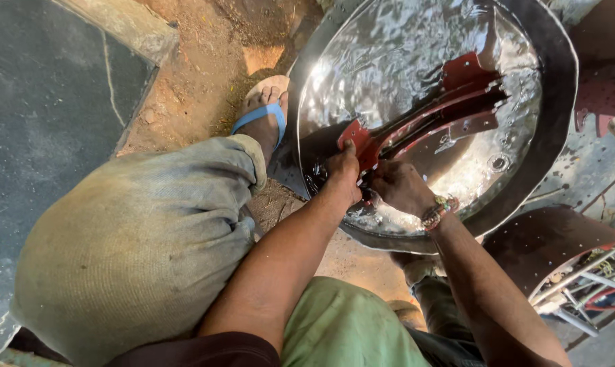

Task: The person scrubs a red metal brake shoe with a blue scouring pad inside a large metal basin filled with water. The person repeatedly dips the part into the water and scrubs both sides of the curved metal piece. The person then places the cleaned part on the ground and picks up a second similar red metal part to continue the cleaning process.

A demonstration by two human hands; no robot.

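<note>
I take this for an outdoor roadside workshop: bare dirt ground (199,75), a wide water-filled metal basin (558,102) set on it, metal scrap (586,278) lying alongside.

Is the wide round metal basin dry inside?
No: rippling water fills the wide round metal basin, and the red metal bracket lies partly submerged in it.

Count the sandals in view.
1: a blue-strapped sandal on the foot left of the water-filled basin. The other foot's footwear is hidden below the right hand.
</note>
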